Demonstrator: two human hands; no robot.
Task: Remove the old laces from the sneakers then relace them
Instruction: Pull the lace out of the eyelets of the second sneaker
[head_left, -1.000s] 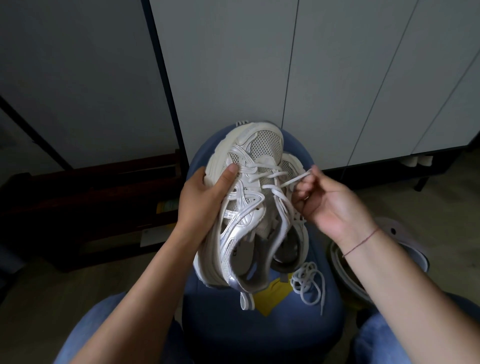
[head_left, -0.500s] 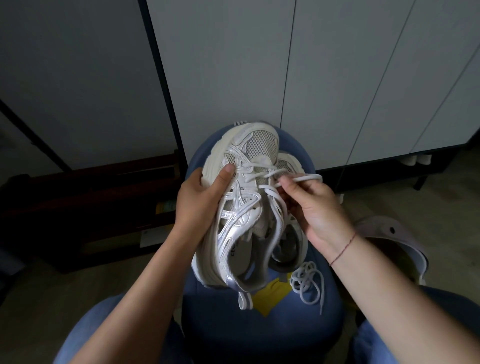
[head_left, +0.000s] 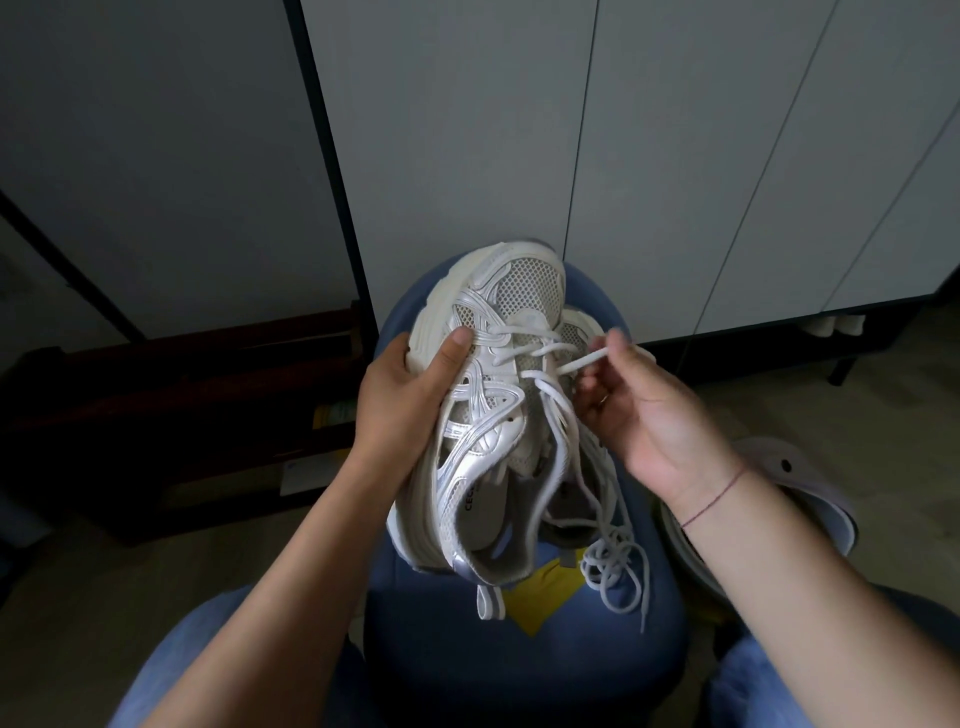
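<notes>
The right hand (head_left: 649, 410) has tugged the lace (head_left: 582, 361) out sideways, pinching it tight. The left hand (head_left: 405, 395) grips the sneaker (head_left: 498, 415) over the blue stool (head_left: 519, 649). The lace is coming loose, maybe from a middle hole.

Bare forearms (head_left: 270, 571), thin red string bracelet (head_left: 711, 493) on right wrist, blue jeans (head_left: 171, 670)

Before your knees, a blue padded stool (head_left: 519, 670) bears the white sneakers (head_left: 488, 457) heel-down, a loose coil of lace (head_left: 615, 566) and a yellow scrap (head_left: 540, 597).
</notes>
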